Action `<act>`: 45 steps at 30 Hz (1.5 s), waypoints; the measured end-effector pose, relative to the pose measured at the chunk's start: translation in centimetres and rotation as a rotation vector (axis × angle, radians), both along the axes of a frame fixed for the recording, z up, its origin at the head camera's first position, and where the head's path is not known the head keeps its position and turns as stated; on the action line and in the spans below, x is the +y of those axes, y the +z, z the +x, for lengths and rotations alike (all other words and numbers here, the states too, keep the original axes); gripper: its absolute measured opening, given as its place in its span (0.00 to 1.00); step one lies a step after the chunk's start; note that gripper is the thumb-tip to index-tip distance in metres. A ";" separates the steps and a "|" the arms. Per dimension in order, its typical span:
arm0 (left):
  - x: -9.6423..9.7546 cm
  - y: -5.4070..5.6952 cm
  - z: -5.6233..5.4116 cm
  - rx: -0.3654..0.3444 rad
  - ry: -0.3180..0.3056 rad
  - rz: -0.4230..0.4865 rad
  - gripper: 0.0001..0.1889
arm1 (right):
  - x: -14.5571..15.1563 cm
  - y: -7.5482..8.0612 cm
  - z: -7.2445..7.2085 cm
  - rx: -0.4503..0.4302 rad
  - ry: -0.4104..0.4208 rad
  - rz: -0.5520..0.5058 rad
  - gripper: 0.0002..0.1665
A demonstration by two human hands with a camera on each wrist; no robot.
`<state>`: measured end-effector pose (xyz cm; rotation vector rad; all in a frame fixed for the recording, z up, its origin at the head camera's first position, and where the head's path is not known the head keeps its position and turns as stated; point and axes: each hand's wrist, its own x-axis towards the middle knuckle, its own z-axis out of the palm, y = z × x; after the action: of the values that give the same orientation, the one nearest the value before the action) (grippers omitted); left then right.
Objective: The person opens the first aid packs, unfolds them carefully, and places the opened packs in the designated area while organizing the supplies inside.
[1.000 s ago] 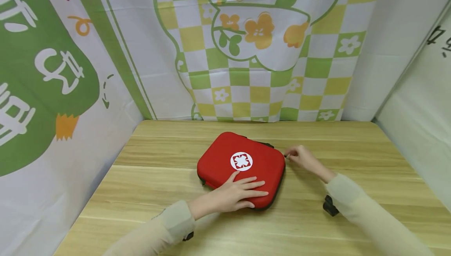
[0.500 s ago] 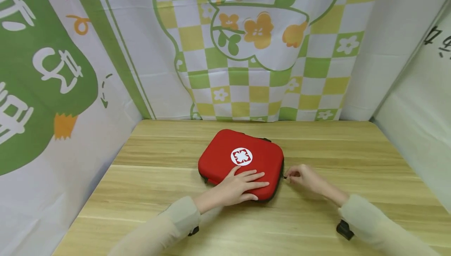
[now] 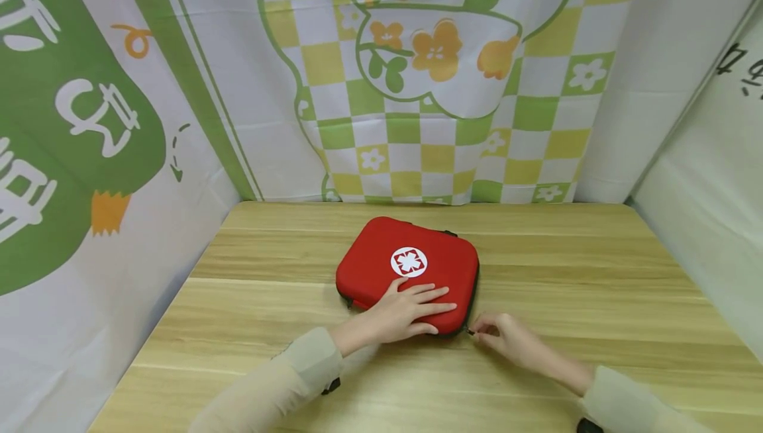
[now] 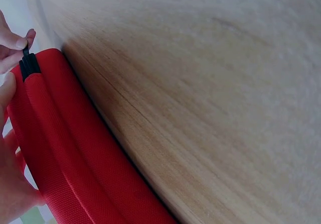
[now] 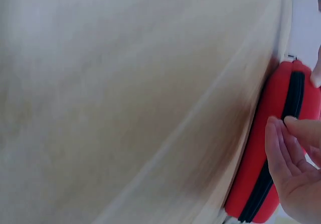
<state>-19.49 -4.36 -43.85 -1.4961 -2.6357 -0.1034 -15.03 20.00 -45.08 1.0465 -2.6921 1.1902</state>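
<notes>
The head view gives me the whole scene: a red case (image 3: 440,264) lies on the wooden table (image 3: 572,267), just below the centre of the frame, and the left hand (image 3: 402,314) rests on the near part of its lid, fingers straight and spread. At the case's lower right corner the right hand (image 3: 512,340) has thumb and fingertips pinched on a small dark zipper pull (image 4: 26,48).

The left wrist view shows a side hidden from the head view, plain red cloth running down the left of the frame, with the pinched pull at upper left. The right wrist view adds the black zipper (image 5: 295,96), a band along the case's side at the right of the frame; there the fingertips hide the pull.

The case has rounded corners, a white badge (image 3: 408,262) with a red emblem, and a black handle (image 3: 448,233) peeking past its far edge. The lid is down, its near part covered by the left hand. Pale sleeves (image 3: 298,367) come in from below, and a checked cloth (image 3: 417,155) hangs behind the table, across the top of the frame.
</notes>
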 end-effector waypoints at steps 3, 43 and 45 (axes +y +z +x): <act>0.1 0.0 -0.1 -0.008 0.003 -0.005 0.27 | -0.6 0.0 0.6 0.032 0.015 -0.016 0.03; 0.3 0.7 0.4 -0.085 0.028 -0.016 0.26 | -1.8 0.8 0.1 -0.081 -0.035 -0.081 0.05; 0.4 0.9 0.6 -0.083 0.043 -0.025 0.26 | -1.1 1.0 -0.4 -0.052 -0.054 -0.118 0.04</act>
<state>-18.93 -3.92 -42.92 -1.4724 -2.7426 -0.1324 -15.44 18.90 -44.05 0.9336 -2.6321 1.3659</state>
